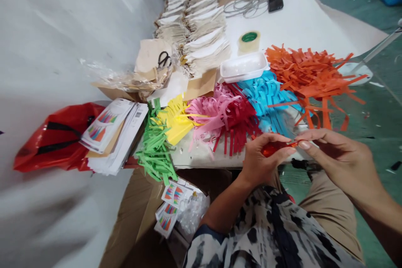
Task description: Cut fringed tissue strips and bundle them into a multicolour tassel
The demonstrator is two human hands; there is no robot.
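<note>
My left hand (262,159) is closed in a pinch on a piece of orange-red paper (273,148), part of which shows inside its curled fingers. My right hand (342,157) pinches the other end of the same paper, its fingertips almost touching the left ones. Both hands are above my lap, near the table's front edge. Beyond them lies a heap of orange fringed paper (307,71). To its left are blue fringe (266,96), red fringe (240,113), pink fringe (210,109), yellow fringe (177,121) and green fringe (155,146).
A white plastic tray (243,68), tape roll (249,39), phone (275,3) and stacks of white paper (205,29) rest on the table. Scissors (163,58) lie farther left. Printed cards (116,134) overlap a red bag (59,138); a cardboard box (135,213) stands below.
</note>
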